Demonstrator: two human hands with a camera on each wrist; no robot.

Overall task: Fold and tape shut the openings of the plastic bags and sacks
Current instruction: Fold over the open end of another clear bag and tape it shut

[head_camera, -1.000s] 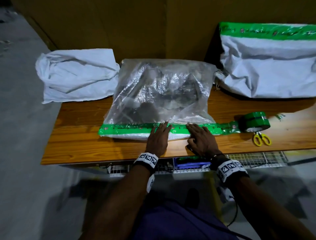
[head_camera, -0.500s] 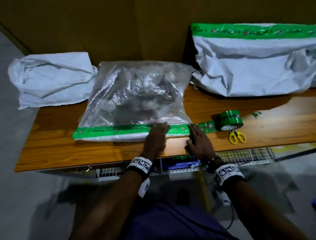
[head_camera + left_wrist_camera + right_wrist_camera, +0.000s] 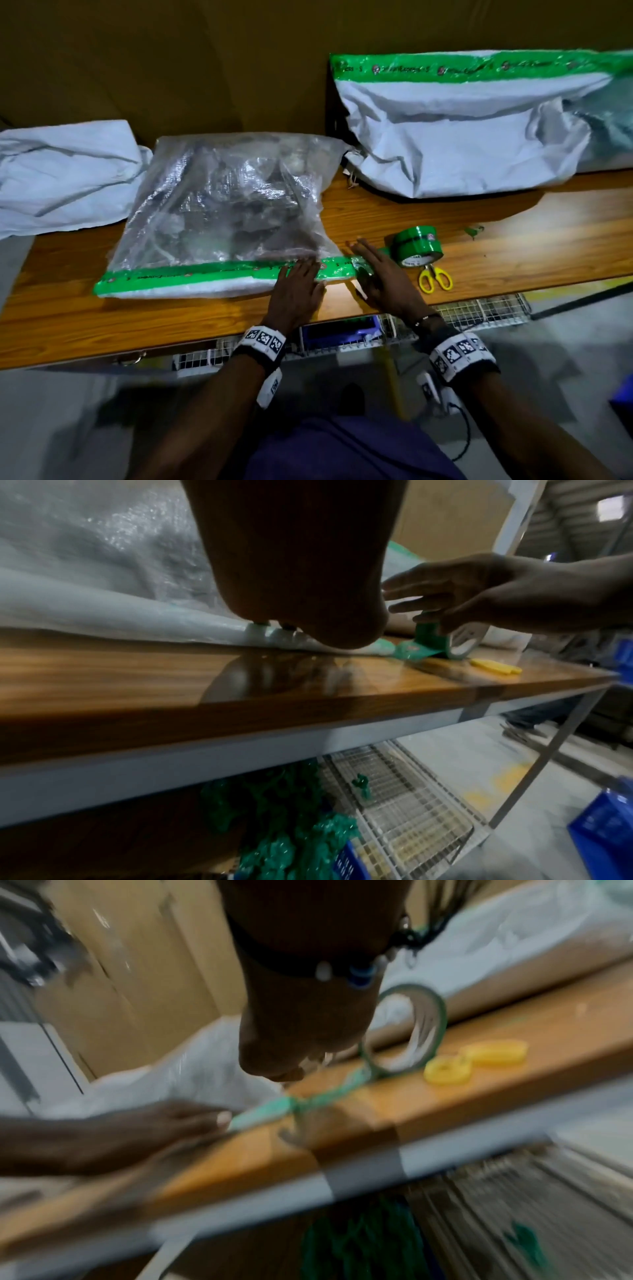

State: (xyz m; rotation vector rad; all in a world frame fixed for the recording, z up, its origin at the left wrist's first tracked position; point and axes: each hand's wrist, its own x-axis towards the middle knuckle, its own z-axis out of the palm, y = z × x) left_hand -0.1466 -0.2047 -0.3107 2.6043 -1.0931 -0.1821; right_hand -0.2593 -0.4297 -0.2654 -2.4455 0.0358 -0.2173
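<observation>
While the green printed tape strip (image 3: 219,272) lies along the folded near edge of the clear plastic bag of dark contents (image 3: 226,212), pressed flat by the left hand (image 3: 296,291), fingers straight and together, apparently to bed the adhesive and keep the fold from springing open. Laid at the bag's right corner, the right hand (image 3: 380,277), fingers spread and extended over the tape's run-off, probably to hold it taut toward the green tape roll (image 3: 416,245) standing just right of it, still joined to the strip. Kept within reach beside the roll on the wooden table (image 3: 513,250), small yellow-handled scissors (image 3: 434,277), likely for the cut to come. Already taped, the white woven sack with a green band (image 3: 462,137) leaning far right; lying far left, a crumpled white sack (image 3: 65,174), whose opening cannot be made out.
</observation>
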